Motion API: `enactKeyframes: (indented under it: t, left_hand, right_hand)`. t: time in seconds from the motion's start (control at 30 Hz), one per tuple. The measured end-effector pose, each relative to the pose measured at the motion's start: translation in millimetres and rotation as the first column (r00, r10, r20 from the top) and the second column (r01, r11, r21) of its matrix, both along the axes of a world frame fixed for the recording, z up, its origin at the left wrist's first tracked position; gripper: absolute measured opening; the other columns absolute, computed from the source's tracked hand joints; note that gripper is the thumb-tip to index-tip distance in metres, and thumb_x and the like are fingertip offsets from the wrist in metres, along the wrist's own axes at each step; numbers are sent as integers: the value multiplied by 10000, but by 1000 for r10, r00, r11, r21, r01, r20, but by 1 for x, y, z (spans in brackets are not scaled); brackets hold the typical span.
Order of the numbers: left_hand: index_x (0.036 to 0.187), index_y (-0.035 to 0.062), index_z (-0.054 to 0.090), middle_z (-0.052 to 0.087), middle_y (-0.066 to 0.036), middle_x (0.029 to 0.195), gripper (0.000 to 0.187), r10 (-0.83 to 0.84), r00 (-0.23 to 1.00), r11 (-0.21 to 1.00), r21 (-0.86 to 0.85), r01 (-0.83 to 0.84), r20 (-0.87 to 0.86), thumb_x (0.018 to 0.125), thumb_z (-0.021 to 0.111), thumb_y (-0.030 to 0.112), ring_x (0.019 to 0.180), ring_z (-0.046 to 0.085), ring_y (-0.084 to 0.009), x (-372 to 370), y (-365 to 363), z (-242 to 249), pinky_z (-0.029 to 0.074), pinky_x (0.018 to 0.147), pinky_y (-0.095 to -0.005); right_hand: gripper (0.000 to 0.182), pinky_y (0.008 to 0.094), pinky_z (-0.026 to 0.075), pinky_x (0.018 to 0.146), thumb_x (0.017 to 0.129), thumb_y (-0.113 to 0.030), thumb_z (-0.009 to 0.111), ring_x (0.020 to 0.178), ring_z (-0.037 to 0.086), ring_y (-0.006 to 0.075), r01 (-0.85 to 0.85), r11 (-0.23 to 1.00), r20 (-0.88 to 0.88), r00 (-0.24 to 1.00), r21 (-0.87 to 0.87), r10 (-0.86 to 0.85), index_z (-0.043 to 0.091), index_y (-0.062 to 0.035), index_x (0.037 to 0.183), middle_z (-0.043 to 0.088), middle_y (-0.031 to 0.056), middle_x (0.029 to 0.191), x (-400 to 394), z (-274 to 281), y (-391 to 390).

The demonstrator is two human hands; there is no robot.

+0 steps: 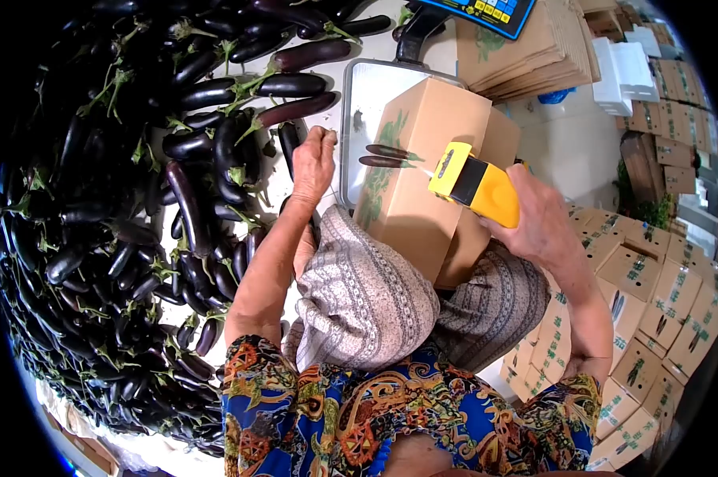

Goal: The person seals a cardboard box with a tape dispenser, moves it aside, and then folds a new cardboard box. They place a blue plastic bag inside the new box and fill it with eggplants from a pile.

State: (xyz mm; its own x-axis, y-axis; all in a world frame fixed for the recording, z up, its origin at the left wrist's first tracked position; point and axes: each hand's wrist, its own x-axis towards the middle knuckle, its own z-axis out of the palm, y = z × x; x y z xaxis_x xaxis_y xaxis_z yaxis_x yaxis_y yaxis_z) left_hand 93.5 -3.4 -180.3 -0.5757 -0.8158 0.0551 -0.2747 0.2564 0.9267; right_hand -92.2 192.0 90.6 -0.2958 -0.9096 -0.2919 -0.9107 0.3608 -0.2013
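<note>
My right hand [534, 219] is wrapped round a yellow tape dispenser [486, 191]. The dispenser's front end is over the top of a cardboard carton [422, 183], which has dark eggplants and green leaves printed on it. The carton stands in front of my knees, on a scale platform [349, 127] with a grey rim. Left of the carton, my left hand [314, 165] is closed, its fingers curled together near the platform's rim. Whatever is in those fingers, if anything, is hidden. Eggplants [295, 109] lie just beyond that hand.
A large heap of eggplants [120, 238] fills the left side. The scale's display [494, 9] is at the top, beside a stack of flattened cartons [526, 48]. Printed cartons [637, 318] are piled on the right, with white foam boxes [625, 71] farther back.
</note>
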Motion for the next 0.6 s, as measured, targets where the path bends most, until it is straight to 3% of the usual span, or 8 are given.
enactKeyframes:
  t: [0.13, 0.23, 0.37, 0.4, 0.5, 0.53, 0.6]
  left_hand:
    - [911, 56, 522, 592, -224, 648, 136, -68, 981, 990, -109, 89, 180, 965, 531, 181, 640, 602, -444, -23, 28, -18, 462, 556, -497]
    - [912, 60, 494, 576, -234, 622, 146, -199, 968, 970, -108, 216, 152, 965, 530, 192, 625, 597, -450, -41, 44, -20, 456, 563, -522]
    - [940, 69, 464, 614, -199, 632, 100, -339, 901, 930, -49, 365, 270, 918, 530, 142, 587, 607, -429, -41, 38, -29, 493, 572, -526]
    - [961, 69, 490, 652, -193, 756, 106, -377, 827, 899, -50, 434, 416, 888, 540, 127, 641, 627, -421, -36, 37, -34, 512, 609, -511]
    - [1007, 70, 541, 649, -189, 880, 148, -327, 883, 882, -225, 413, 337, 861, 553, 93, 742, 639, -416, -42, 29, -31, 521, 669, -498]
    - [1039, 66, 584, 624, -195, 912, 184, -257, 964, 924, -276, 265, 62, 858, 551, 60, 795, 629, -417, -54, 22, -27, 510, 695, -503]
    - [1077, 18, 591, 596, -208, 1020, 221, -220, 974, 957, -204, 205, -54, 864, 562, 72, 908, 583, -392, -82, -1, 51, 488, 785, -444]
  right_hand:
    - [512, 435, 506, 641, 700, -217, 807, 776, 631, 385, -13, 1000, 15, 1000, -16, 13, 476, -27, 1040, 614, 182, 857, -1, 0, 0]
    - [496, 427, 508, 623, 696, -219, 804, 755, 633, 372, -18, 998, 18, 1000, -67, 19, 497, -23, 1033, 612, 168, 853, -2, -5, 3]
    - [498, 407, 512, 597, 676, -204, 800, 712, 639, 348, -24, 988, 10, 1000, -154, 26, 514, -23, 1041, 608, 148, 841, 0, -10, 5]
    - [502, 403, 514, 593, 668, -197, 799, 704, 642, 342, -33, 984, 10, 999, -173, 36, 515, -25, 1043, 609, 145, 839, 1, -11, 5]
    - [513, 392, 519, 582, 649, -184, 797, 687, 649, 324, -41, 979, -2, 999, -202, 41, 516, -30, 1049, 611, 139, 833, 0, -12, 11]
    - [516, 389, 520, 579, 645, -185, 797, 686, 651, 320, -37, 980, 5, 999, -196, 39, 516, -30, 1049, 613, 140, 831, -1, -12, 12]
    - [525, 383, 522, 562, 634, -195, 804, 670, 649, 314, -38, 972, 16, 999, -233, 43, 510, -32, 1037, 604, 136, 815, -3, -16, 15]
